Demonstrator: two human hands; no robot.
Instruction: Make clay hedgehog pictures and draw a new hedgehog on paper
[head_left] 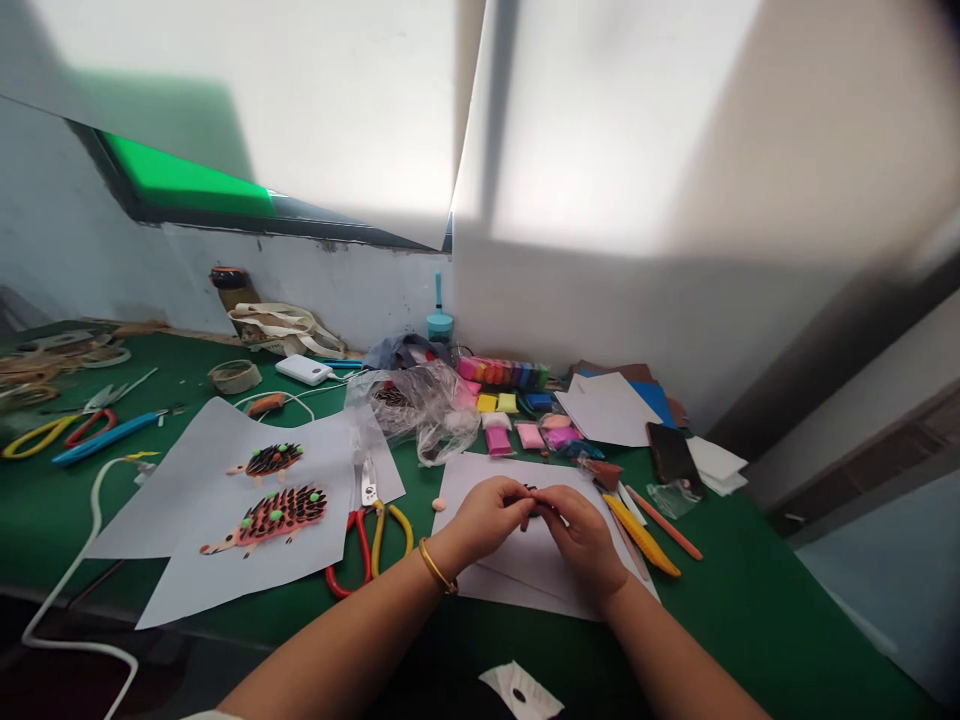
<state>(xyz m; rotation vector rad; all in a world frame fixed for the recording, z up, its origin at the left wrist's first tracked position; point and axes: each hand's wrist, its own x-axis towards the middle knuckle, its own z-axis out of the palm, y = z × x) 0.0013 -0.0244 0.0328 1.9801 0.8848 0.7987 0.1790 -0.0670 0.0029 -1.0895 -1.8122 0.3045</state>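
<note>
My left hand (496, 517) and my right hand (577, 538) meet over a white sheet of paper (517, 590). Their fingers are pinched together on a small dark piece (533, 497), mostly hidden, whose kind I cannot make out. A ball of pale peach clay (439, 505) lies at the sheet's left edge. Farther left, two hedgehog figures, a smaller one (274, 460) and a larger pink one (277, 517), rest on white paper, with dark spines and green dots. Scissors (370, 530) with red and yellow handles lie between the sheets.
Behind the sheet are packets of coloured clay (498, 441) and a crumpled plastic bag (427, 400). To the right lie a yellow cutter (643, 538), an orange stick (664, 522) and a dark phone-like slab (673, 458). A white cable (94, 500) hangs over the left edge.
</note>
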